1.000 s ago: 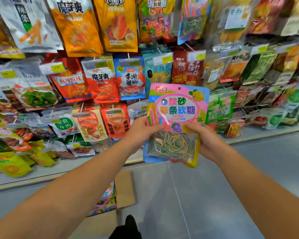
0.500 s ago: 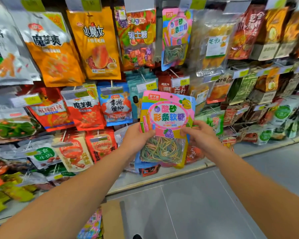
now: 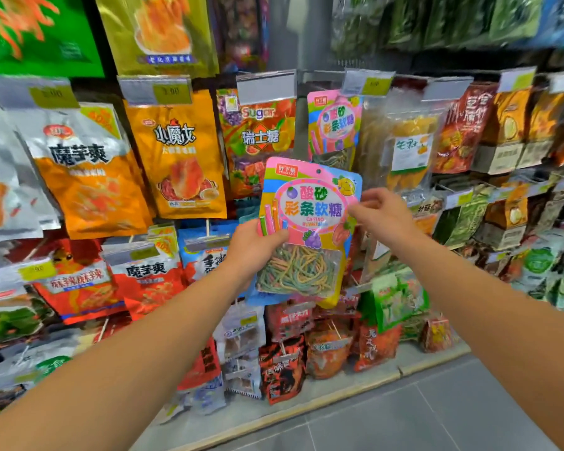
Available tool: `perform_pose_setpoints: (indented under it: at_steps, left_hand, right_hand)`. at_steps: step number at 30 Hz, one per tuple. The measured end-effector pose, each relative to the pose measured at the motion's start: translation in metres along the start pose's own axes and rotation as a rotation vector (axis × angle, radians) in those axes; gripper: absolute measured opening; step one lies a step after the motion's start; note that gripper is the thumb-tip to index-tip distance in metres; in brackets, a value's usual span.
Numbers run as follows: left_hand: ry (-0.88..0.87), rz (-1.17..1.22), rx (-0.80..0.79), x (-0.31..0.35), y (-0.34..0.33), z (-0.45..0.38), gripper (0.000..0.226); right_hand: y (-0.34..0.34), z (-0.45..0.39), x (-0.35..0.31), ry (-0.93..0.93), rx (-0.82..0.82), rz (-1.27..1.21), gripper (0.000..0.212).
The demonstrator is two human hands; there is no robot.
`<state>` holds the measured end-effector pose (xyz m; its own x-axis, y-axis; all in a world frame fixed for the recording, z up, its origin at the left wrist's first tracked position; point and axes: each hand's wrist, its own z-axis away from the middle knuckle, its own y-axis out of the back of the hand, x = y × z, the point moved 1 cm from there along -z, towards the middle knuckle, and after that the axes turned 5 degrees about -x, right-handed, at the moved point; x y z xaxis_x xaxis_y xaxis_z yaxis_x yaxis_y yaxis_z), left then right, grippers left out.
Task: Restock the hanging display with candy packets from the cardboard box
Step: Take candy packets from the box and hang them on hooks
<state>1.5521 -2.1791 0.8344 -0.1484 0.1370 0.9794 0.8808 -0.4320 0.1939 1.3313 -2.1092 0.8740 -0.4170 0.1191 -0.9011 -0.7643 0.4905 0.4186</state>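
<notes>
A stack of pink and blue candy packets (image 3: pixel 310 203), with coloured strips showing through a clear window, is held up in front of the hanging display. My left hand (image 3: pixel 253 247) grips the stack at its left edge, thumb on the front. My right hand (image 3: pixel 383 216) pinches the right edge near the top. Just above, a matching candy packet (image 3: pixel 334 122) hangs on a peg under a price tag (image 3: pixel 367 82). The cardboard box is out of view.
Snack bags crowd the pegs all around: an orange bag (image 3: pixel 179 157) to the left, a fruit-sugar bag (image 3: pixel 261 135) beside the matching packet, a clear mango bag (image 3: pixel 407 148) to the right. Loose bags lie on the base ledge (image 3: pixel 339 390) above the grey floor tiles.
Both hands have lifted the packets up toward the matching packet on its peg. My view has tilted up, so the box on the floor has dropped out of sight. My right hand slid higher on the edge.
</notes>
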Motion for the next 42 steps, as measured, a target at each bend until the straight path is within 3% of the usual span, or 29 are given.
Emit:
perform_pose_setpoints:
  at_steps: [4, 9, 13, 23, 33, 37, 42]
  left_hand:
    - [-0.055, -0.097, 0.028, 0.019, -0.007, -0.027, 0.012]
    - [-0.077, -0.123, 0.072, 0.035, -0.026, -0.047, 0.013]
    - [-0.074, -0.159, 0.122, 0.044, -0.045, -0.063, 0.001]
    - [-0.091, -0.318, 0.226, 0.065, -0.073, -0.093, 0.006]
    - [-0.096, -0.309, 0.288, 0.08, -0.086, -0.107, 0.009]
    - [-0.091, -0.177, 0.281, 0.088, -0.095, -0.115, 0.003]
    - [-0.086, -0.097, 0.238, 0.09, -0.102, -0.128, 0.008]
  right_hand:
    - [0.034, -0.044, -0.043, 0.127, 0.132, 0.077, 0.055]
    - [0.063, -0.089, -0.077, 0.23, 0.169, 0.033, 0.07]
    - [0.082, -0.116, -0.091, 0.259, 0.142, -0.04, 0.076]
    - [0.102, -0.169, -0.103, 0.271, -0.07, 0.043, 0.079]
    - [0.109, -0.191, -0.094, 0.376, -0.057, 0.003, 0.053]
    - [0.117, -0.199, -0.095, 0.354, -0.135, -0.158, 0.044]
    - [0.131, -0.211, -0.097, 0.425, -0.201, -0.148, 0.018]
